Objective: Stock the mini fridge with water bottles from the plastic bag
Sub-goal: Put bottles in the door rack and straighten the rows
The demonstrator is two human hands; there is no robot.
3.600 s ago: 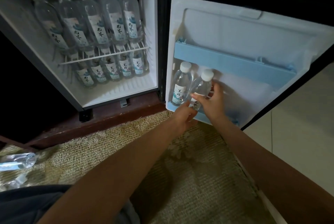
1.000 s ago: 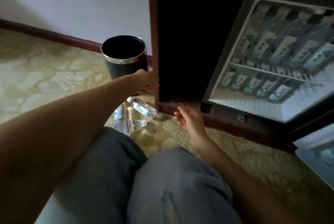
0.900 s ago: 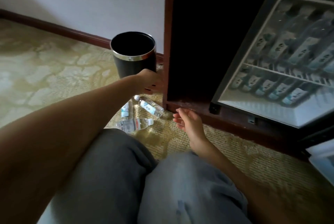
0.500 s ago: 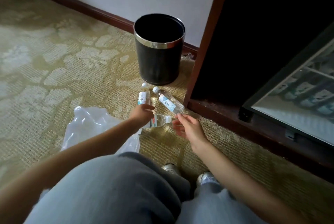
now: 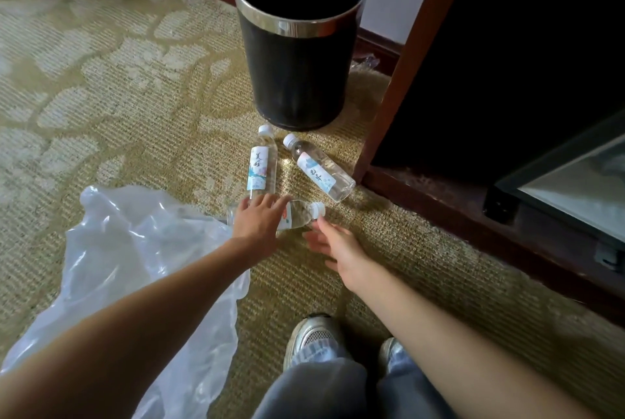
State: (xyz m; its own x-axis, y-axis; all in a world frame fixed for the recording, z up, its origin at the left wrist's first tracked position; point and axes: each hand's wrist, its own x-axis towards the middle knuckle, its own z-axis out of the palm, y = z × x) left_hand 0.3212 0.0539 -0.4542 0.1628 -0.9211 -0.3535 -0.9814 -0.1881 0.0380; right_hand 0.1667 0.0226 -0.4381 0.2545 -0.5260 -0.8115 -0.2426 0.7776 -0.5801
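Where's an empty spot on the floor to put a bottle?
Bare carpet spreads left of the bin, beyond the plastic bag. Another strip lies between the right arm and the cabinet base. Crowded before the bin: three bottles, left hand, right hand.

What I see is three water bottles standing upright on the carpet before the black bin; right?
No. The head view shows the left bottle, right bottle and nearest bottle lying on their sides on the carpet before the black bin.
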